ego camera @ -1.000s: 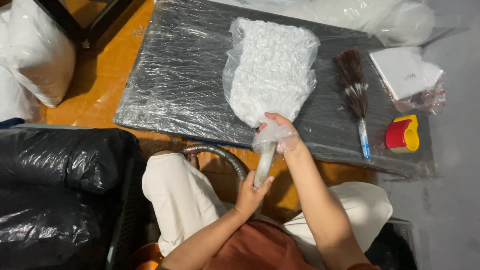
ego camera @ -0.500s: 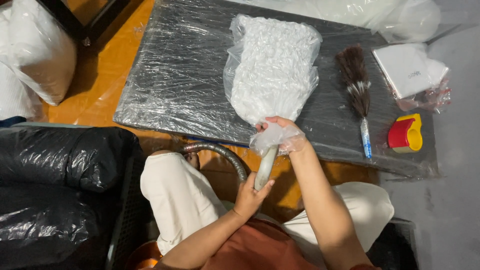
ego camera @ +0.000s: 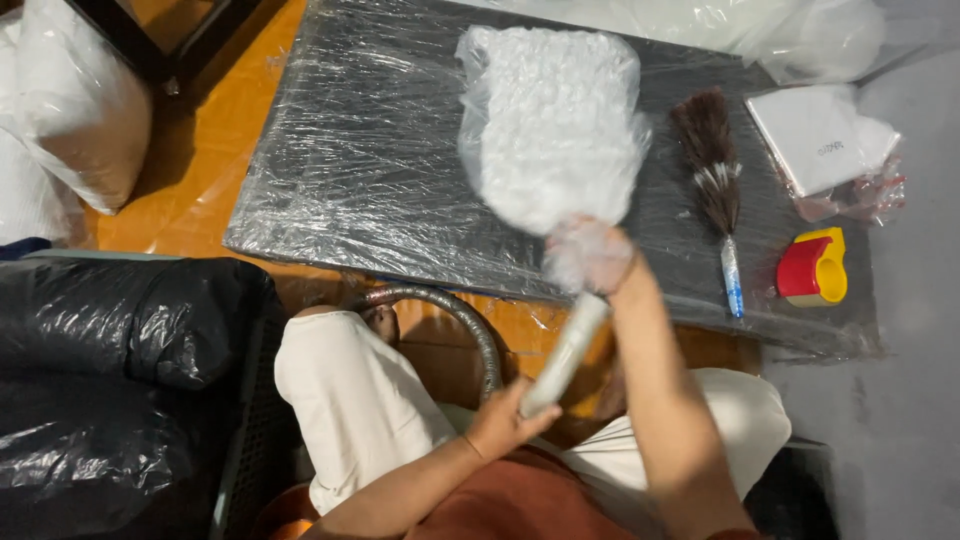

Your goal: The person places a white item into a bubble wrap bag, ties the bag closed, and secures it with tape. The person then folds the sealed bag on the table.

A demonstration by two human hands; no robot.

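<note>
- The clear plastic bag of white fluffy material (ego camera: pixel 550 125) lies upper centre on the wrapped black table (ego camera: pixel 350 150), its neck pointing down-frame.
- The right hand (ego camera: pixel 590 255), blurred, grips that neck closed.
- The left hand (ego camera: pixel 500 425) wraps a pale vacuum nozzle (ego camera: pixel 565 350), long axis slanting up-right into the neck.
- The grey hose (ego camera: pixel 450 310) curves at lower centre.

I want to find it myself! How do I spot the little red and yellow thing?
Look at the dark wrapped table, then go to its right end. Past the feather duster and below the white packet sits the tape dispenser. It is the only bright red and yellow thing there.
</note>
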